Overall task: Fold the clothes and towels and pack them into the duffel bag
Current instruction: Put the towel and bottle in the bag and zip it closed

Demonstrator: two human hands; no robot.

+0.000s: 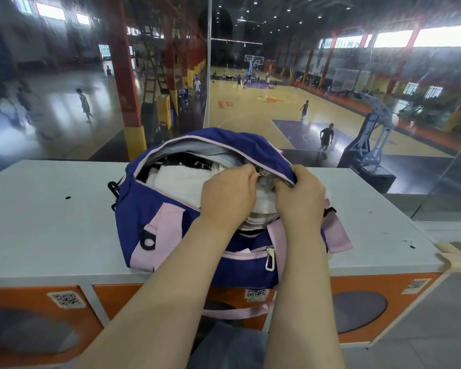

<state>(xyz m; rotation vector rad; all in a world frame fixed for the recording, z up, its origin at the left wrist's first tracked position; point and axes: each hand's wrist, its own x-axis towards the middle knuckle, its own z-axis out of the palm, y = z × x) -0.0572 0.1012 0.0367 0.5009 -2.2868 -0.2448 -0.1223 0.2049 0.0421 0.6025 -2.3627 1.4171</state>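
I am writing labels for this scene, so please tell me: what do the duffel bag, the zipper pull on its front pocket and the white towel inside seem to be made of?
Duffel bag: probably woven nylon or polyester, matte purple, creasing softly, with pink webbing straps.
Zipper pull: looks like metal, silvery and shiny.
White towel: likely cotton terry, its surface fuzzy and dull.

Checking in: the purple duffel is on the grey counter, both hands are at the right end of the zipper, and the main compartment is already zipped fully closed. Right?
Not quite. The head view shows the duffel bag on the grey counter with its main compartment wide open, a white towel showing inside. The left hand and right hand are at the right end of the zipper, as you said.
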